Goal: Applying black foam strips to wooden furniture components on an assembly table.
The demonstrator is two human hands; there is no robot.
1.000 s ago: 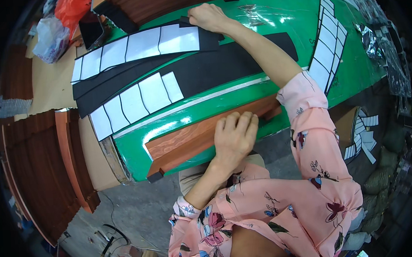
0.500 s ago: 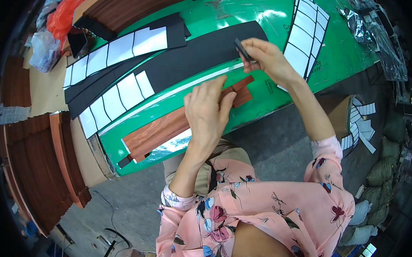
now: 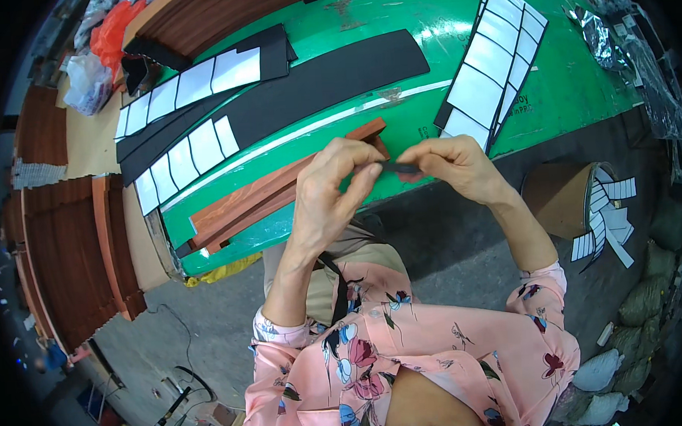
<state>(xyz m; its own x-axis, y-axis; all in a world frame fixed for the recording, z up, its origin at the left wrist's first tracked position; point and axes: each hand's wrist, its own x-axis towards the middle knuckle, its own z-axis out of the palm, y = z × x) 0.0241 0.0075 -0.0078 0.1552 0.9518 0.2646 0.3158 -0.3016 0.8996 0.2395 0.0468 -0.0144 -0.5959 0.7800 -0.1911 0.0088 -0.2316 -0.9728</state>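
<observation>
Worktop (image 3: 446, 11): moulding (image 3: 251, 194) along near edge, left half; sheets (image 3: 326, 79) behind it.
Gridded strips (image 3: 479, 59) toward right end; bin (image 3: 554, 198) on floor beyond near-right edge.

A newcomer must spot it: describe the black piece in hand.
Find the green table, then the left hand and right hand at its near edge. Between their fingertips is the black piece. Unlike the black sheets lying flat, it is small and pinched.

1. We wear a pink shirt (image 3: 440, 335) printed with red and blue flowers, green leaves.
2. Its left cuff (image 3: 280, 330) shows whitish.
3. Our trousers (image 3: 374, 259) are beige.
4. Left hand (image 3: 326, 189) and right hand (image 3: 462, 169): bare.
</observation>
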